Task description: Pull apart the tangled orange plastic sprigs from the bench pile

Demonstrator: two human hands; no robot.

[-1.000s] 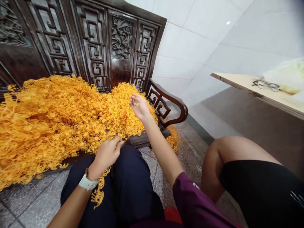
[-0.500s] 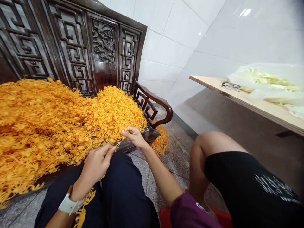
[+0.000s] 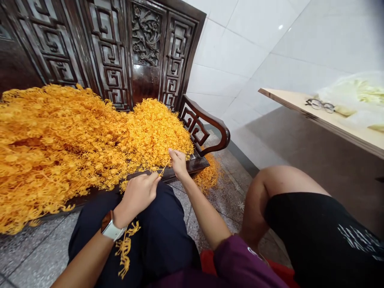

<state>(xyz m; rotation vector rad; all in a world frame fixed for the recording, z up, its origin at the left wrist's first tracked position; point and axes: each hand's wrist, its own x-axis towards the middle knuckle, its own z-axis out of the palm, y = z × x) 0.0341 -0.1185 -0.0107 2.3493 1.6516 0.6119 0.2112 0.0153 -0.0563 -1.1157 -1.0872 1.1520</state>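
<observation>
My left hand (image 3: 139, 195), with a watch (image 3: 111, 227) on its wrist, pinches a thin orange plastic stem. At the other end of that short piece, my right hand (image 3: 178, 162) has thumb and fingers closed on it. The orange stem (image 3: 162, 171) spans the small gap between the two hands. A strand of joined orange plastic flower pieces (image 3: 124, 250) hangs below my left wrist over my dark trousers. Close behind both hands rises a large heap of the same orange flower pieces (image 3: 159, 132), with more of the heap (image 3: 60, 140) spread to the left.
The heap lies on a dark carved wooden bench (image 3: 147, 82) with a curved armrest (image 3: 217, 130). More orange pieces (image 3: 208, 174) lie on the floor beside it. At right, a person's knee (image 3: 279, 180) is close, below a wooden tabletop (image 3: 300, 114) holding glasses (image 3: 319, 105) and plastic bags (image 3: 345, 90).
The view has shifted, and both hands appear farther right and my right hand slightly higher. My left hand has turned more palm-down; the strand below its wrist shows more fully.
</observation>
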